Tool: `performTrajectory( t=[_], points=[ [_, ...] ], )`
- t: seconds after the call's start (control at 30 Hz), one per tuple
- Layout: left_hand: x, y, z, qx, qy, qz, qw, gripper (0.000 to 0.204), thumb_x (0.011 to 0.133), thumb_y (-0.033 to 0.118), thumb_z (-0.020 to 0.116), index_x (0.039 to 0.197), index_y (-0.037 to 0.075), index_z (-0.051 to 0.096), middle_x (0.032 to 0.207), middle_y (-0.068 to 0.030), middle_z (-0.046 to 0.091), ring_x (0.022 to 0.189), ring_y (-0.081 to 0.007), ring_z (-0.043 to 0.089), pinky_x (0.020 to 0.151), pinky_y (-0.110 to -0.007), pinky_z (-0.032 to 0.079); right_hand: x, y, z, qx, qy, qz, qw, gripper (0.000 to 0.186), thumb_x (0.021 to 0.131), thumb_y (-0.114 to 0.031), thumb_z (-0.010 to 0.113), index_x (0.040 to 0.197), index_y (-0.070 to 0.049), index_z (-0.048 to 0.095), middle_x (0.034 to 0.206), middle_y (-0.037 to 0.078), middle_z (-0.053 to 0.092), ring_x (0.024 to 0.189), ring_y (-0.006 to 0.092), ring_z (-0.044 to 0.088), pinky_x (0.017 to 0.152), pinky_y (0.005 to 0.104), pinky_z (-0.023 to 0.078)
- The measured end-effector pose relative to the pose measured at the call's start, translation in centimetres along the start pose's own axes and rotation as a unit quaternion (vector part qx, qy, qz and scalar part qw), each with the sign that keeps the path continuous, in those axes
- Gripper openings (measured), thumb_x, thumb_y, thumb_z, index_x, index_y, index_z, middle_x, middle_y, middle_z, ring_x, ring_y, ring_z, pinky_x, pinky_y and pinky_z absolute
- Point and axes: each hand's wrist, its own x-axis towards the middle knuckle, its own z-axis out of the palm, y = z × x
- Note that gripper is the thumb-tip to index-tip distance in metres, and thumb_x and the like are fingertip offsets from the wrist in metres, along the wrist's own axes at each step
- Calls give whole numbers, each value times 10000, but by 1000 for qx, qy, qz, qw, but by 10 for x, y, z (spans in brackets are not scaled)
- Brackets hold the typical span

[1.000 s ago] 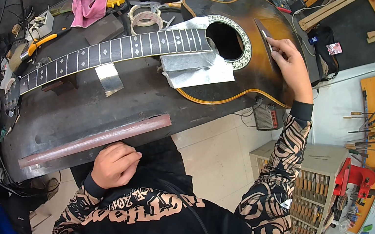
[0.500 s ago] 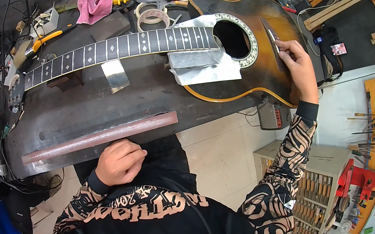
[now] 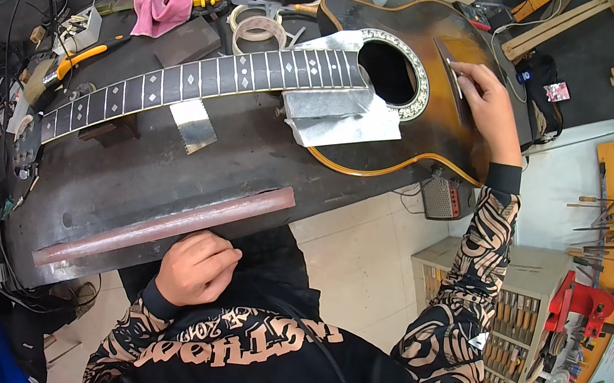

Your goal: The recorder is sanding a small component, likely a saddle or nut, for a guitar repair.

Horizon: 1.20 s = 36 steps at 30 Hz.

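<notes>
Guitar [image 3: 432, 135]: flat on the bench [image 3: 247, 161], curved glossy sunburst body under my right hand [image 3: 486, 106]; fingers touch its narrow dark bridge [image 3: 443, 49], whether gripping I cannot tell. My left hand [image 3: 197, 266]: loosely clenched beside a long, straight reddish-brown bar [image 3: 169, 226].

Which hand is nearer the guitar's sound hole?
Right: the right hand is right of the sound hole, over the guitar; the left hand is farther off, down and to its left, near the reddish bar.

I have passing room nearside of the guitar neck [image 3: 204, 75], but tape rolls [image 3: 260, 22] crowd its far side.
</notes>
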Motion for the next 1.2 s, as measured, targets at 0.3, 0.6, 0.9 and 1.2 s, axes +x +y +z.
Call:
performTrajectory(
  t=[0.3, 0.6, 0.9, 1.2],
  points=[
    [-4, -1, 3, 4, 16, 2, 1000, 348, 807, -43, 893, 1139, 15, 808, 1014, -114, 770, 851, -313, 771, 762, -395, 625, 3, -8, 1, -39, 11, -14, 999, 228, 1116, -66, 698, 1305, -32, 822, 1115, 156, 733, 1043, 345, 739, 974, 394, 568],
    [-1, -6, 0, 2, 5, 16, 1000, 363, 812, -28, 872, 1168, 13, 813, 1048, -116, 774, 878, -313, 780, 771, -406, 645, 15, -11, 4, -47, 23, -5, 999, 194, 1108, -72, 715, 1266, -5, 806, 1138, 165, 781, 1024, 363, 753, 961, 407, 582],
    [-26, -16, 16, -39, 31, 51, 997, 333, 987, 105, 822, 1306, 33, 763, 1209, -138, 727, 1091, -362, 743, 908, -469, 639, 17, -24, 5, -3, -69, -10, 998, 410, 1193, -102, 594, 1557, 28, 732, 1592, 236, 741, 1503, 347, 672, 1307, 435, 458],
    [-23, -9, 32, -28, 123, 78, 989, 144, 1014, 19, 754, 973, 14, 616, 981, -162, 570, 951, -404, 644, 815, -526, 532, 12, 17, 14, -124, 2, -64, 990, 366, 1191, -142, 614, 1429, 80, 780, 1431, 287, 776, 1327, 443, 723, 1203, 486, 536]
  ],
)
